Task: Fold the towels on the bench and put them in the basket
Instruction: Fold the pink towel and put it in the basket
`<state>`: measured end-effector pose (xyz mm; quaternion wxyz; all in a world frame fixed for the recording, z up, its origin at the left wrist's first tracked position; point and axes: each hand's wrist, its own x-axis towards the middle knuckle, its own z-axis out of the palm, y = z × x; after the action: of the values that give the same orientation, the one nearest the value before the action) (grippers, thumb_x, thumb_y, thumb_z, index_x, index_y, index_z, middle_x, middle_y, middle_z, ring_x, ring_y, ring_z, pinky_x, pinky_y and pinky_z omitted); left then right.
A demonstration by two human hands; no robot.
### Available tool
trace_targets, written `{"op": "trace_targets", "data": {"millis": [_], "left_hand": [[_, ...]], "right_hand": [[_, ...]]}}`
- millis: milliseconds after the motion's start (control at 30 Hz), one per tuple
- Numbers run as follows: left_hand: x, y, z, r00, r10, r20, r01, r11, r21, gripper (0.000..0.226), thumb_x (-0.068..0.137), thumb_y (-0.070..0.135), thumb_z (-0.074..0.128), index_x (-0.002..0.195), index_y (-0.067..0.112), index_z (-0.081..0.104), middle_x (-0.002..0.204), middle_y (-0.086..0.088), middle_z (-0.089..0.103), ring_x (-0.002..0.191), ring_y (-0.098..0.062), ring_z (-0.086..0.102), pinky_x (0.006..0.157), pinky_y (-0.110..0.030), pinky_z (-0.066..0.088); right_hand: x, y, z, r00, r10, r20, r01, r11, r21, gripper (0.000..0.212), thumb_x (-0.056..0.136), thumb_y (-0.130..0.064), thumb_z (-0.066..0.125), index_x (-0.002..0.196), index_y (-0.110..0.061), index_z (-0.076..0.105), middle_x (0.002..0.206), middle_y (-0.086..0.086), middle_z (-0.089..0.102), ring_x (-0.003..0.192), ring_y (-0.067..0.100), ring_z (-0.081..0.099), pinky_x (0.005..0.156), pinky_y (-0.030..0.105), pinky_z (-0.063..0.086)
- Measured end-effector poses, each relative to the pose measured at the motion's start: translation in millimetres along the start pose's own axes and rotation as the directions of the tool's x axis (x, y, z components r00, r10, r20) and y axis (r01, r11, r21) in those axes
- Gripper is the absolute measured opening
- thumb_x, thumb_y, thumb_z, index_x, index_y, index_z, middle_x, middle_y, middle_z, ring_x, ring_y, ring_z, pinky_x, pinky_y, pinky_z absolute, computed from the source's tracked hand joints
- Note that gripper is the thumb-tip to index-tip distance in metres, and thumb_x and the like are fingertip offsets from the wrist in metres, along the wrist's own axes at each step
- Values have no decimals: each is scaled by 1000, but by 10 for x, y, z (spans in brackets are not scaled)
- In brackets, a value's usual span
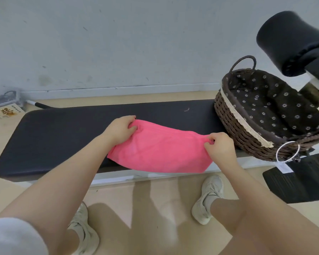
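A pink towel (160, 150) lies on the black padded bench (59, 137), its near edge hanging slightly over the bench's front. My left hand (121, 130) pinches the towel's far left corner. My right hand (220, 146) pinches its far right corner. The far edge is bunched up between the two hands. A brown woven basket (234, 126) with a dark flowered lining stands on the right end of the bench, and nothing lies inside it.
A black padded roller (291, 41) of the bench frame juts out above the basket at the upper right. A black mat (298, 179) lies on the floor at right. A box and cables (6, 107) sit by the wall at left. My feet stand under the bench's front.
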<state>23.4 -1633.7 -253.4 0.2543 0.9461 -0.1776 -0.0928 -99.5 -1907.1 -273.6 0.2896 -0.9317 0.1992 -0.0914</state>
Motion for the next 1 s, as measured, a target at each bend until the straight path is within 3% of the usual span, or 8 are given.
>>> {"op": "trace_targets", "data": {"millis": [167,300,400,500,600,700,833,1000], "left_hand": [[30,-190,1,998,53,-43,-44,982,185,26,93,21,48,111,6,59,114,-12,56,107,-30,51,92,-43,42],[-122,-412,-129,952,-96,-292,107,994,21,22,94,19,48,103,3,60,103,-12,56,97,-28,53,77,-32,38],[-234,-543,-218,915,-209,-345,215,976,-23,23,93,22,51,102,3,63,115,-10,50,113,-30,45,87,-36,37],[-355,-541,-299,911,-192,-365,198,980,-22,18,89,23,57,94,9,67,132,-3,43,129,-29,29,102,-40,27],[-468,-475,-379,933,-200,-300,75,921,-382,13,91,15,52,86,11,63,100,1,58,99,-18,50,81,-28,38],[-417,-466,-379,907,-346,-240,130,771,-623,19,91,13,42,81,4,56,76,-1,53,74,-14,46,67,-31,34],[-252,-436,-285,848,-502,-168,322,741,-590,29,90,13,34,61,14,33,61,1,32,58,-13,27,54,-29,20],[-131,-450,-252,812,-543,-214,466,824,-323,36,91,15,34,56,14,30,61,-2,38,56,-18,35,51,-28,26]], "right_hand": [[281,-183,54,999,-15,-37,15,1000,-11,27,76,-1,54,53,-6,40,54,4,38,60,25,38,57,34,16],[542,-371,57,993,-75,-95,75,997,5,13,79,-5,56,73,2,65,72,17,64,72,30,55,62,31,27],[605,-464,113,993,-118,19,118,993,-14,18,82,-5,56,87,-3,73,83,13,70,84,26,62,67,25,34],[588,-484,178,988,-156,-7,156,988,16,18,83,-7,55,91,-7,71,92,7,67,95,22,58,78,28,40],[567,-499,150,998,-34,51,11,916,402,17,85,-8,52,85,-15,68,93,1,63,94,17,55,85,35,42],[620,-586,105,983,33,182,-143,761,633,25,86,-6,47,69,-17,61,75,2,57,81,20,50,75,35,38],[828,-696,179,937,175,301,-289,873,392,25,86,-5,45,70,-17,60,77,3,57,81,21,51,69,31,38],[877,-783,262,968,174,180,-196,974,115,25,83,-3,40,89,-2,65,84,9,60,80,25,53,70,32,42]]}}
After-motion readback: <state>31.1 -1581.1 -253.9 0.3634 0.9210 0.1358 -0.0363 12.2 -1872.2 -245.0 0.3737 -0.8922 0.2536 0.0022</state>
